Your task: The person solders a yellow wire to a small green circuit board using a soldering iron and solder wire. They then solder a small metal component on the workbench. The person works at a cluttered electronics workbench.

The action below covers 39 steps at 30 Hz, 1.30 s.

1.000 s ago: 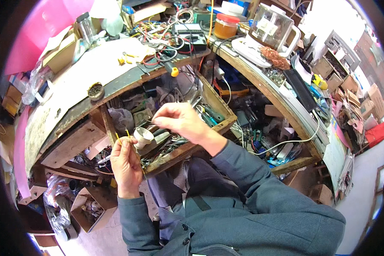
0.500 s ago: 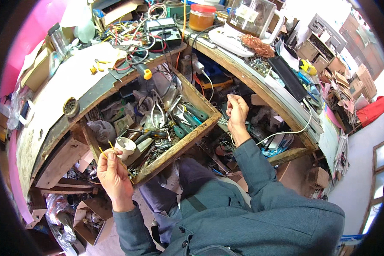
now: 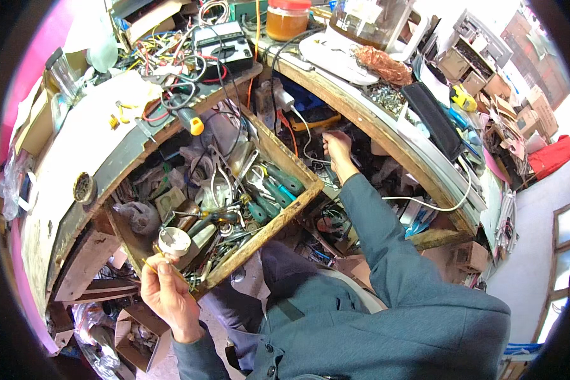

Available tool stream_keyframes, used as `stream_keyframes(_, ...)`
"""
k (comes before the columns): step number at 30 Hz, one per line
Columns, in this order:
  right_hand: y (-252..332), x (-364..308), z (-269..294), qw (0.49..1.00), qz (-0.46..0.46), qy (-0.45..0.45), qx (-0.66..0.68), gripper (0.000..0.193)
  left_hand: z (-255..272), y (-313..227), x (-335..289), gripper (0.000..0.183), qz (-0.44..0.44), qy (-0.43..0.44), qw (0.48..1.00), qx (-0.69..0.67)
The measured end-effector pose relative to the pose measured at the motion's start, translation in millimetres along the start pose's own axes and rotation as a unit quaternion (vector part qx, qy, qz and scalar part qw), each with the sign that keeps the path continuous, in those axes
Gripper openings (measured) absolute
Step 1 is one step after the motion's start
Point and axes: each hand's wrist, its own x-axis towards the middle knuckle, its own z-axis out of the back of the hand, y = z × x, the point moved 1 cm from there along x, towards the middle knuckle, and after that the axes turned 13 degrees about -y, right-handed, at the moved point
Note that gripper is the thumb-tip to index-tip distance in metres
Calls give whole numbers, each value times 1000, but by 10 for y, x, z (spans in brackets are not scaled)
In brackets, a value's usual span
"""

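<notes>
My left hand (image 3: 169, 294) pinches a thin yellow wire (image 3: 148, 264) between thumb and fingers at the left corner of an open wooden drawer (image 3: 269, 239). Just beyond those fingertips, inside the drawer, sits a small white round container (image 3: 173, 241). My right hand (image 3: 339, 154) is closed to the right of the drawer, near a white cable (image 3: 305, 130) with a plug. Whatever its fingers hold, if anything, cannot be made out. Screwdrivers (image 3: 277, 192), pliers (image 3: 220, 185) and plastic bags fill the drawer.
A bench (image 3: 117, 166) curves along the left and back. On it lie a meter (image 3: 225, 50), tangled wires and a yellow-tipped tool (image 3: 195, 124). At the back right stand a jar (image 3: 287, 22), a glass jug (image 3: 367, 22) and copper wire (image 3: 384, 63). Cardboard boxes (image 3: 142, 339) sit below.
My right hand has moved slightly left and farther away, its arm reaching out more. The bench and drawer have shifted left in view. My left hand still holds the yellow wire.
</notes>
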Motion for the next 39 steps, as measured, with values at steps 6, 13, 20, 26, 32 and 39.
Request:
stream_keyframes(6,-607,796,-743,933,279,133,-186,19,113,103,-18,12,-50,7,998,34)
stream_keyframes(13,-1049,1721,-1228,816,-285,429,261,34,16,80,-79,17,-94,-12,993,74)
stream_keyframes(20,-690,1480,-1260,948,-142,281,-38,35,-70,-57,-109,19,-78,-1,992,98)
stream_keyframes(26,-529,1465,-1399,954,-110,257,-109,37,-79,-107,-64,5,-93,12,991,91)
stream_keyframes(32,-444,1471,-1442,957,-101,244,-121,38,-163,-123,-38,7,-96,24,991,88)
stream_keyframes(39,-384,1459,-1425,961,-89,224,-138,40,-118,-82,-26,8,-96,28,991,93)
